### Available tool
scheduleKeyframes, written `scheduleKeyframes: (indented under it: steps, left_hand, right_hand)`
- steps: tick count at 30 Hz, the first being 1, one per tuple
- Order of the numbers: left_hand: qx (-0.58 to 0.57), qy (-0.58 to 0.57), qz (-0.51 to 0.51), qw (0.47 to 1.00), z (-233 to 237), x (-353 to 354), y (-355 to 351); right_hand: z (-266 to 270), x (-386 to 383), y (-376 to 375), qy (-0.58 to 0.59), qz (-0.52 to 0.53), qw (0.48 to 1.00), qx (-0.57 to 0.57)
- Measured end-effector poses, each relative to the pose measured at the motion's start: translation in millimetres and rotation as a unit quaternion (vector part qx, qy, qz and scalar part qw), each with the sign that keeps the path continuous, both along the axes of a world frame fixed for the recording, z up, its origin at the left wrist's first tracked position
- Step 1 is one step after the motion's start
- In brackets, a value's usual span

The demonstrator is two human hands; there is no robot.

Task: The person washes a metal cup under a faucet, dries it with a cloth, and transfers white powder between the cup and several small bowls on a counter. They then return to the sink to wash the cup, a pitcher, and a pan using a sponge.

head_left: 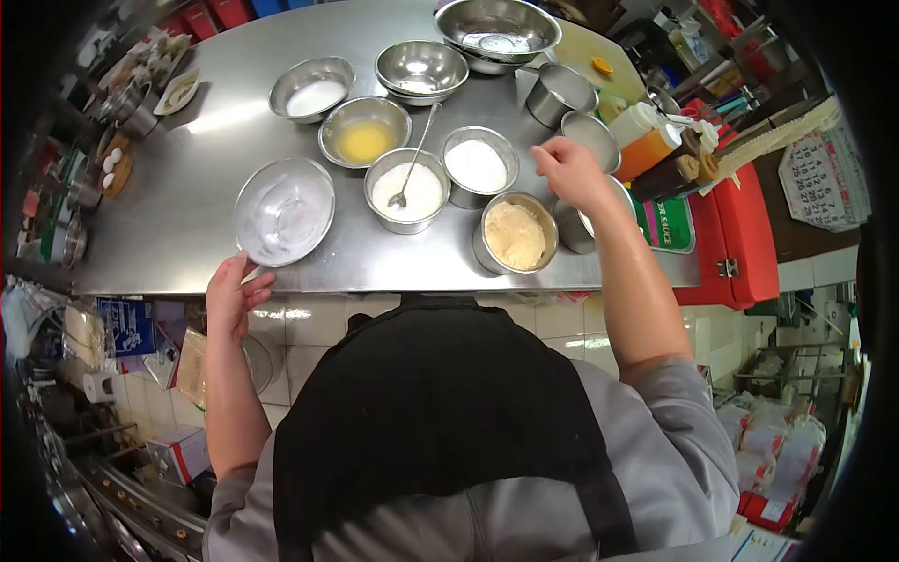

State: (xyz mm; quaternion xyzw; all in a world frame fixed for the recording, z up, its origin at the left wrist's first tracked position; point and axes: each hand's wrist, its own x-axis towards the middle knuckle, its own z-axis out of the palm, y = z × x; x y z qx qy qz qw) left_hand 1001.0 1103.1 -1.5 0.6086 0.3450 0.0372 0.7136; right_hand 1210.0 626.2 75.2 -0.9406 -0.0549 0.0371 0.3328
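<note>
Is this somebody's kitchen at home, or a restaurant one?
Probably a restaurant kitchen: there's a big metal table, lots of steel bowls and a row of squeeze bottles.

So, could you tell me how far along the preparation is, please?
Setting out looks done: the yellow liquid, smooth white powder and tan crumbly mixture each sit in a metal container. In hand, the left hand is at the rim of the wide metal bowl with whitish residue; the right hand is raised. Combining them is probably left, as they lie in separate containers.
</note>
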Motion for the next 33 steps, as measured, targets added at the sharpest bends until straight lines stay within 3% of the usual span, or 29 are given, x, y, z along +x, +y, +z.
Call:
scheduleKeyframes:
  steps: [3,6,9,13,15,16,17,18,21,23,26,28,31,33]
  left_hand:
    - [0.076,0.024,0.039,0.996,8,-8,-1]
    - [0.08,0.009,0.08,0.994,20,-20,-4]
    - [0.093,-0.012,0.115,0.989,26,-33,-7]
    - [0.094,-0.042,0.123,0.987,35,-41,-16]
    - [0.102,-0.05,0.112,0.987,46,-40,-26]
    - [0.104,-0.053,0.103,0.988,51,-39,-33]
    - [0.086,-0.074,0.086,0.99,57,-36,-42]
    - [0.061,-0.096,0.061,0.992,58,-32,-51]
    - [-0.034,-0.142,-0.045,0.988,69,-12,-90]
    - [-0.134,-0.191,-0.129,0.964,60,7,-105]
    - [-0.295,-0.207,-0.173,0.917,68,34,-120]
    - [-0.387,-0.247,-0.194,0.867,69,42,-119]
    - [-0.415,-0.266,-0.145,0.858,80,33,-113]
    - [-0.388,-0.258,-0.095,0.88,73,29,-100]
  right_hand:
    - [-9,28,17,0.086,0.012,0.995,-0.051]
    - [-30,42,23,0.12,0.025,0.992,-0.019]
    - [-45,44,21,0.102,0.029,0.992,0.064]
    - [-53,57,0,-0.033,0.046,0.998,0.022]
    - [-41,66,-10,-0.08,0.048,0.995,0.024]
    - [-13,57,-5,-0.035,0.045,0.997,0.05]
    - [7,49,3,-0.057,0.054,0.996,0.043]
    - [7,57,5,-0.009,0.053,0.991,0.126]
    - [40,38,42,0.031,0.148,0.962,0.228]
    - [48,21,78,0.046,0.206,0.94,0.27]
    - [48,-6,131,0.136,0.219,0.905,0.338]
    - [44,-25,161,0.182,0.225,0.882,0.371]
    - [39,-40,194,0.228,0.251,0.868,0.362]
    - [33,-42,201,0.235,0.278,0.881,0.303]
